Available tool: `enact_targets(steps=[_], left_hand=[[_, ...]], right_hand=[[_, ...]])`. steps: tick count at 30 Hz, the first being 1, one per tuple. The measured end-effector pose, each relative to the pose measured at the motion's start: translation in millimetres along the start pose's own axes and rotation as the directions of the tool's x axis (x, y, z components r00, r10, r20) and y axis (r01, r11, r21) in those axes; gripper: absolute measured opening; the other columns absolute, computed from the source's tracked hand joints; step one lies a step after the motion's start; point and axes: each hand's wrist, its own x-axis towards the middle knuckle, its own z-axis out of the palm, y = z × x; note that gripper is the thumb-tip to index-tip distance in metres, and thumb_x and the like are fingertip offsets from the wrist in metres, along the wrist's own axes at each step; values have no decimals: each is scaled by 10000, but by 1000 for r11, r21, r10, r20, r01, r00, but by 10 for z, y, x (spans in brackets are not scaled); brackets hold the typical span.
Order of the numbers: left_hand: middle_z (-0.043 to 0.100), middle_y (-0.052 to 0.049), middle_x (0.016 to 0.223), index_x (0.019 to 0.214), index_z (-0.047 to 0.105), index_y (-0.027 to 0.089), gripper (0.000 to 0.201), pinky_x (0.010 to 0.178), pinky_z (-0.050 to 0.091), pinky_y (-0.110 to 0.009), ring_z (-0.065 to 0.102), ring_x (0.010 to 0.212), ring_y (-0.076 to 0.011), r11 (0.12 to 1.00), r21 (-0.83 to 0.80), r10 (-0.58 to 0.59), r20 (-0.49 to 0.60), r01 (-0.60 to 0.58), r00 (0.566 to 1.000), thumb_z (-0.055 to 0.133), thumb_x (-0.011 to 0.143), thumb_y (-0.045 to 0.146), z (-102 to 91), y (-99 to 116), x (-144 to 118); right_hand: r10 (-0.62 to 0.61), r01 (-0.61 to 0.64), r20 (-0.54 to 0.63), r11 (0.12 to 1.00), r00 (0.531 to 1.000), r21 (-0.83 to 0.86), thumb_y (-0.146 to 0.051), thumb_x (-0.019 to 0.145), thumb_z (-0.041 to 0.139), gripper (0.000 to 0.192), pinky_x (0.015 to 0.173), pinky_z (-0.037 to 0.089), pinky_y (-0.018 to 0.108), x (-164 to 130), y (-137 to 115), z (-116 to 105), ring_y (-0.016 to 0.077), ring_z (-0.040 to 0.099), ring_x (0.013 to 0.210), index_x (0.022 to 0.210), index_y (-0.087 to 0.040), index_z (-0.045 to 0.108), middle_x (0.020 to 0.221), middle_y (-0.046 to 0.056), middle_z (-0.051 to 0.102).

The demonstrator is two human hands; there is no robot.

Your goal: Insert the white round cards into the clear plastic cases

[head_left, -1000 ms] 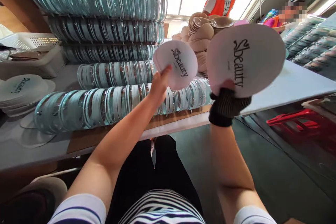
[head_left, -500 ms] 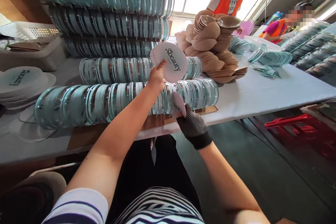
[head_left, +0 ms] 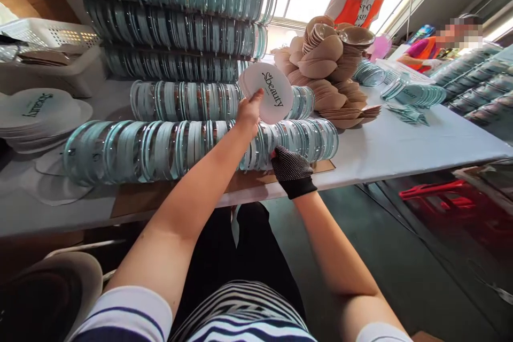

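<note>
My bare left hand (head_left: 250, 109) grips a small stack of round white cards (head_left: 272, 99) printed "Sbeauty", with the thumb over the printed face. It is above the front row of clear round cases (head_left: 192, 144), which stand on edge side by side. My right hand (head_left: 291, 168), in a dark dotted glove, is closed against the near side of that row, right of its middle. Whatever its fingertips pinch, if anything, is hidden. Behind the front row lies a second, shorter row of similar cases (head_left: 180, 101).
More cases are stacked in rows (head_left: 172, 24) at the back. Beige moulded cups (head_left: 324, 59) are piled right of them. Loose printed cards (head_left: 36, 117) and a white basket (head_left: 76, 67) lie left. Two people in orange vests (head_left: 360, 0) are beyond the table (head_left: 420, 144).
The round card that was in my right hand no longer shows there. That hand has moved up against the front row. My left hand still holds its stack; the view has shifted slightly.
</note>
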Motion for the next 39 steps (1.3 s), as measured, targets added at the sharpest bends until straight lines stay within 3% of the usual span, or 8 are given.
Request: enact_targets(steps=[5, 11, 17, 21, 29, 32, 36, 39], left_hand=[[712, -76, 1148, 1105, 645, 202, 272, 986, 498, -392, 633, 1136, -223, 1000, -9, -17, -20, 17, 1000, 685, 851, 294, 13, 43, -47], [742, -78, 1041, 1020, 678, 184, 268, 983, 502, -389, 642, 1124, -251, 998, 12, 60, 7, -60, 998, 731, 801, 329, -11, -26, -13], [731, -96, 1062, 974, 691, 179, 251, 979, 505, -426, 642, 1121, -270, 992, 42, 116, 26, -117, 993, 734, 784, 337, -7, -63, -5], [734, -77, 1060, 963, 687, 192, 228, 964, 511, -417, 620, 1162, -277, 995, 66, 74, 48, -77, 996, 724, 791, 337, 40, 48, -176], [744, -72, 976, 911, 685, 171, 216, 944, 525, -417, 668, 1072, -274, 982, 48, 176, 96, -181, 980, 718, 766, 328, -44, 150, -628], [742, -89, 1006, 893, 680, 164, 166, 976, 512, -432, 662, 1093, -272, 986, 36, 159, 140, -165, 977, 693, 789, 293, -78, 210, -688], [722, -72, 1130, 1011, 674, 197, 239, 1031, 483, -420, 597, 1214, -249, 980, -37, 197, 108, -194, 974, 701, 797, 300, -169, 474, -492], [716, -66, 1149, 1051, 677, 220, 302, 1034, 483, -429, 586, 1230, -252, 982, -45, 184, 24, -183, 983, 744, 765, 292, -305, 625, -254]], right_hand=[[-65, -37, 306, 948, 950, 316, -245, 897, 412, 280, 586, 413, 243, 34, 93, -101, 165, 649, 665, 1018, -144, 644, 887, 131, 722], [-330, -330, 455, 370, 827, 868, -438, 897, 390, 523, 388, 341, 218, -136, 292, -13, 108, 434, 367, 1326, -142, 431, 623, -16, 628], [-44, 19, 22, 762, 999, 648, -496, 913, 448, 409, 510, 455, 248, 165, 363, -238, 129, 568, 503, 863, -136, 636, 652, 51, 643], [168, 94, -445, 856, 880, 509, -434, 968, 348, 505, 854, 533, 358, 618, 392, -507, 211, 639, 1059, 1355, -133, 468, 1245, 172, 623], [-79, 285, -608, 925, 790, 250, -357, 936, 366, 559, 1052, 442, 437, 349, -160, -372, 254, 417, 1365, 1443, -127, 410, 1465, 167, 440], [144, 109, -524, 900, 839, 423, -361, 915, 378, 529, 940, 512, 406, 321, -198, -376, 260, 584, 1173, 1353, -84, 483, 1284, 197, 589], [460, -126, -621, 854, 635, 504, -467, 908, 416, 568, 894, 519, 398, -79, 28, -544, 286, 615, 1106, 1289, -56, 509, 1226, 240, 607], [298, -140, -574, 943, 762, 303, -534, 890, 456, 554, 695, 540, 379, -707, 120, -510, 298, 678, 833, 1213, -105, 596, 976, 202, 690]])
